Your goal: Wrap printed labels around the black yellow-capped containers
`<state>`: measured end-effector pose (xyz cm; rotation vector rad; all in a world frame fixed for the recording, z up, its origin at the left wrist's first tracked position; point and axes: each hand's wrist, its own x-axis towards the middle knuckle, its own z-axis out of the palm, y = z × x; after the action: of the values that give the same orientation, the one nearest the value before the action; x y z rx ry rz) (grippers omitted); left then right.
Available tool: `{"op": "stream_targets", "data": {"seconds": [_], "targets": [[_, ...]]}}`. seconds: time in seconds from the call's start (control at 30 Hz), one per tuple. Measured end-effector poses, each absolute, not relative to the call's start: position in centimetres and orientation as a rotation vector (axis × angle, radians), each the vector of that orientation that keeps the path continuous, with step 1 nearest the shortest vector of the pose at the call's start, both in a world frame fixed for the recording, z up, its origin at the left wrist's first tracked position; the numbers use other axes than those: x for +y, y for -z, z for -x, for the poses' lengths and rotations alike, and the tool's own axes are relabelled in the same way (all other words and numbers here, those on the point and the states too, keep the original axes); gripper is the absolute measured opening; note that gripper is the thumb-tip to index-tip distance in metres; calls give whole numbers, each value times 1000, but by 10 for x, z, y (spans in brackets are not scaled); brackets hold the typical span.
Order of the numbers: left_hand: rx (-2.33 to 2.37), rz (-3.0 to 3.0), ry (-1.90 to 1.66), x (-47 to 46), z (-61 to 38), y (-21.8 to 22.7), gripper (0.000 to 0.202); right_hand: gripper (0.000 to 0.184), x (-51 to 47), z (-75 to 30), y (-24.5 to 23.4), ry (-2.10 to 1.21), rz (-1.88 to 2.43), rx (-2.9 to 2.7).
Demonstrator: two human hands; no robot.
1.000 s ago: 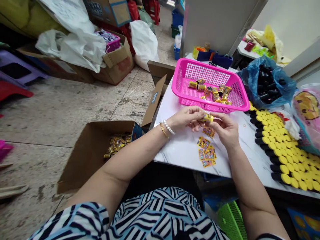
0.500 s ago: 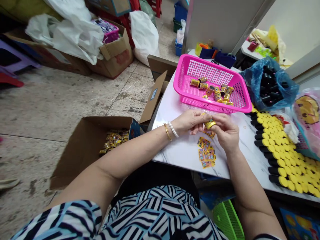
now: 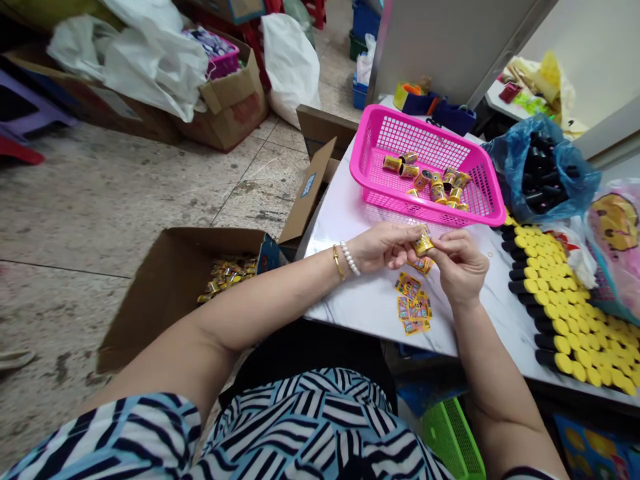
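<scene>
Both hands meet over the white marbled table (image 3: 360,300), just in front of the pink basket (image 3: 430,213). My left hand (image 3: 387,245) and my right hand (image 3: 457,263) pinch one small yellow tube with a printed label (image 3: 423,244) between their fingertips. Under the hands lies a loose pile of yellow printed stickers (image 3: 413,307). Inside the pink basket lie several labelled tubes (image 3: 435,181).
Rows of black tubes with yellow caps (image 3: 560,300) fill the table's right side. A blue bag of black tubes (image 3: 543,170) stands behind them. An open cardboard box (image 3: 175,287) with small yellow items sits on the floor at left. A green basket (image 3: 450,440) is under the table.
The tube has been turned between the fingers and the right hand has curled closer round it. The camera has shifted slightly.
</scene>
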<state>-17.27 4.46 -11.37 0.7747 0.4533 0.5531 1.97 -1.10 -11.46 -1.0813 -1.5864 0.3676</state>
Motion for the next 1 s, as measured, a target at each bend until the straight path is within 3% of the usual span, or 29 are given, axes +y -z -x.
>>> {"op": "stream_targets", "data": {"seconds": [0.27,0.4,0.57,0.77,0.87,1.0], "targets": [[578,-769,-596,46,167,118,49,10,-8,-14,117,-566,1045,-1504],[555,-834,-594,42,167,119,52,40,-7,-10,118,-654,1133,-1600],[598,-901,-591,40,166,123,64,29,-6,-1,109,-314,1277,-1735],[607,-854,-560,49,166,116,65,50,52,-17,58,-101,1489,-1591],[654,-876,-591,47,168,114,54,65,48,-38,34,110,1525,-1626],[713,-1142,-625,42,169,119,41,38,-43,-83,38,454,1682,-1565]]}}
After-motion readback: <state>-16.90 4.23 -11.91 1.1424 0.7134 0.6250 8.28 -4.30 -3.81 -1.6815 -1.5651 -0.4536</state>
